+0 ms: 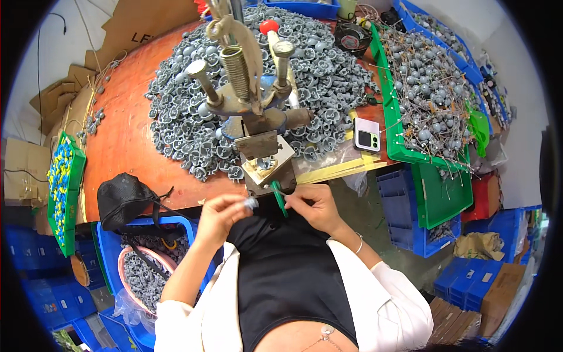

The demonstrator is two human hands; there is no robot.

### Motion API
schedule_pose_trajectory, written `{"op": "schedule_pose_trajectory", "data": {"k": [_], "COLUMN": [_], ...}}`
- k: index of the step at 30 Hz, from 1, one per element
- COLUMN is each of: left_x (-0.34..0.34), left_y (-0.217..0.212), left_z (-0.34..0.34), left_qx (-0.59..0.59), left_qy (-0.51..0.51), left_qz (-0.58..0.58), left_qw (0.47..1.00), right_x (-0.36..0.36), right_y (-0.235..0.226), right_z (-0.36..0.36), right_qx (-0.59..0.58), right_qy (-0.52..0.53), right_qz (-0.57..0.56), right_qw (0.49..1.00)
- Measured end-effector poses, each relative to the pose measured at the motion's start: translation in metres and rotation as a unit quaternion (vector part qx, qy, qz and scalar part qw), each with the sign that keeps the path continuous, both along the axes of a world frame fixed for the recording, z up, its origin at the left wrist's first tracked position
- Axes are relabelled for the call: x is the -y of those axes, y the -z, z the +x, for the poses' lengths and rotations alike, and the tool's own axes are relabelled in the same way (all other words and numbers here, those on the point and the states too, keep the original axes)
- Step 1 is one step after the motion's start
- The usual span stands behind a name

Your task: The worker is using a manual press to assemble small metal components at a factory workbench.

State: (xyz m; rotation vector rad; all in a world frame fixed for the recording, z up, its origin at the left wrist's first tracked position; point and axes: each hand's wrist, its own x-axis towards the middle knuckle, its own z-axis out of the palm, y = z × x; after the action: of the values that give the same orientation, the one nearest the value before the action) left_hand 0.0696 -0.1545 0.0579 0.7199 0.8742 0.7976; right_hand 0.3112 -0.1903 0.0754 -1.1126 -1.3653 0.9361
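Between the thumb and fingers of my left hand (pixel 221 218) is a small grey plastic part (pixel 251 203), held just in front of the press. My right hand (pixel 315 206) is closed in a pinch at its fingertips; a thin piece seems to stick out from them, too small to name. Right beside those fingertips is a narrow green strip-like thing (pixel 278 195), at the front edge of the press base. The hand press (pixel 258 146), with a coil spring and a metal block, stands over a pale metal fixture (pixel 268 167) directly ahead of both hands.
Behind the press spreads a big heap of grey plastic parts (pixel 182 129) on the reddish table (pixel 117 152). To the right are a phone (pixel 366 135) and a green tray (pixel 387 100) of grey balls and wires. A black bag (pixel 123 199) lies at the left edge, above a blue crate (pixel 108 240).
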Motion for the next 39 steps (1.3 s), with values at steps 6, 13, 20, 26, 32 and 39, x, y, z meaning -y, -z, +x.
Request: {"op": "schedule_pose_trajectory", "data": {"k": [6, 13, 20, 26, 32, 39], "left_x": [-0.016, -0.017, -0.019, -0.011, -0.005, -0.009], "left_y": [-0.01, 0.015, 0.007, 0.001, -0.009, -0.025], "left_z": [0.033, 0.054, 0.062, 0.07, 0.059, 0.055], "left_qx": [0.186, 0.325, 0.336, 0.298, 0.055, -0.146], "left_qy": [-0.094, -0.066, -0.082, -0.067, -0.058, -0.077], "left_qz": [-0.061, -0.039, -0.013, 0.032, 0.272, 0.572], "left_qw": [0.976, 0.942, 0.938, 0.952, 0.959, 0.803], "right_x": [-0.011, -0.012, -0.016, -0.014, -0.016, -0.02], "right_y": [-0.005, -0.004, 0.0, 0.004, 0.001, -0.001], "right_z": [-0.029, -0.034, -0.033, -0.039, -0.034, -0.011], "right_qx": [-0.074, -0.051, -0.029, -0.071, -0.036, -0.343], "right_qy": [-0.06, -0.033, -0.033, -0.035, -0.064, -0.129], "right_qz": [-0.131, -0.143, -0.168, -0.156, -0.029, -0.284], "right_qw": [0.987, 0.988, 0.985, 0.985, 0.997, 0.886]}}
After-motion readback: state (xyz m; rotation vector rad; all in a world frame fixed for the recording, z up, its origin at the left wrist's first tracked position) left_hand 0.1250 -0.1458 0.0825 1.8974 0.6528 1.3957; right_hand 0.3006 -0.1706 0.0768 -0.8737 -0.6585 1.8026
